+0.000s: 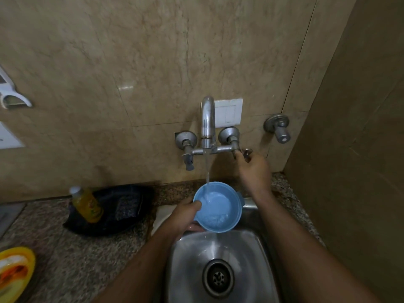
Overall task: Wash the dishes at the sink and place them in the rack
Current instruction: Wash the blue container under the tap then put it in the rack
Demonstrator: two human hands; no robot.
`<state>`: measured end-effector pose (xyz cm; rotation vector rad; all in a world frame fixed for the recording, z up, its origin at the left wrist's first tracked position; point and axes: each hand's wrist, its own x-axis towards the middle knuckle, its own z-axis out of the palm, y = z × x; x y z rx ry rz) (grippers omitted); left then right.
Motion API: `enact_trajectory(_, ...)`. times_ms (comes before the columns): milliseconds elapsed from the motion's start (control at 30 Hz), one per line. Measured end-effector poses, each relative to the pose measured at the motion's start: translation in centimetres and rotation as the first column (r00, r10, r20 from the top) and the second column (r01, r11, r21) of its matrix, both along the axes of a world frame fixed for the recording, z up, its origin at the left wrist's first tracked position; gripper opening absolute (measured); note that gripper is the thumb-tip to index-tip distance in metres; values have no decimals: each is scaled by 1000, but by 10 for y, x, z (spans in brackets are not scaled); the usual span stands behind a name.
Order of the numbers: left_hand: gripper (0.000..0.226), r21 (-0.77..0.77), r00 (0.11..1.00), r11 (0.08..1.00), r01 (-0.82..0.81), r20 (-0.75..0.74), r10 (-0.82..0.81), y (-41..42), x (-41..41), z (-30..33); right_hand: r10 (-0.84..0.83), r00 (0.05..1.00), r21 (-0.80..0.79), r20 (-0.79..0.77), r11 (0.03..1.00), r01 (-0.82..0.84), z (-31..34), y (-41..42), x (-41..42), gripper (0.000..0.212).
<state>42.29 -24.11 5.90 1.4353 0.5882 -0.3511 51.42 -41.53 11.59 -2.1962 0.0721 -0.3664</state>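
Observation:
A light blue plastic bowl (218, 207) is held above the steel sink (220, 270), right under the wall tap (207, 121). A thin stream of water falls from the spout into the bowl, which holds some water. My left hand (188, 217) grips the bowl's left rim, thumb over the edge. My right hand (253, 169) reaches up to the tap's right handle (246, 153) and its fingers close around it.
A yellow dish-soap bottle (87, 204) stands on a dark cloth (113, 211) on the speckled counter left of the sink. A yellow plate (15, 272) sits at the lower left edge. A second valve (278, 127) juts from the wall at right, near the side wall.

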Motion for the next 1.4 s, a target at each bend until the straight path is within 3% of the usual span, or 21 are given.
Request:
enact_trajectory(100, 30, -19, 999, 1000, -11, 38, 12, 1, -2, 3, 37, 994, -150, 103, 989, -21, 3, 5, -2, 17)
enact_trajectory(267, 34, 96, 992, 995, 1, 125, -13, 5, -11, 4, 212, 977, -247, 7, 947, -203, -1, -18, -9, 35)
enact_trajectory(367, 35, 156, 991, 988, -13, 137, -9, 14, -24, 5, 294, 936, 67, -192, 956, -286, -10, -27, -51, 52)
enact_trajectory(467, 31, 174, 995, 985, -19, 102, 1, 22, -41, 7, 565, 683, 469, -463, 810, -353, -35, -19, -97, 28)
enact_trajectory(500, 31, 188, 995, 982, 3, 102, -22, 23, -48, 8, 610, 614, 505, -501, 782, -364, -44, -15, -109, 20)
enact_trajectory(533, 33, 216, 991, 976, 39, 118, -66, 26, -54, 8, 618, 603, 505, -505, 778, -374, -51, -12, -118, 18)
enact_trajectory(700, 77, 311, 924, 939, 144, 298, -240, 40, -86, 13, 639, 704, 474, -311, 746, -467, -52, -4, -138, 50)
enact_trajectory(867, 91, 375, 853, 897, 234, 364, -375, 54, -98, 23, 638, 739, 353, -217, 757, -550, -46, -2, -144, 64)
enact_trajectory(967, 95, 305, 835, 922, 239, 421, -355, 57, -102, 35, 670, 721, 387, -177, 721, -575, -31, -1, -152, 68)
enact_trajectory(1067, 102, 127, 873, 972, 197, 428, -233, 56, -107, 46, 709, 691, 462, -143, 665, -587, -18, 2, -162, 59)
enact_trajectory(1200, 68, 21, 867, 982, 185, 467, -174, 51, -113, 55, 718, 691, 501, -78, 628, -595, -9, 4, -170, 63)
enact_trajectory(1400, 54, 107, 839, 982, 156, 511, -189, 53, -118, 59, 682, 731, 453, -12, 655, -604, -7, 8, -176, 67)
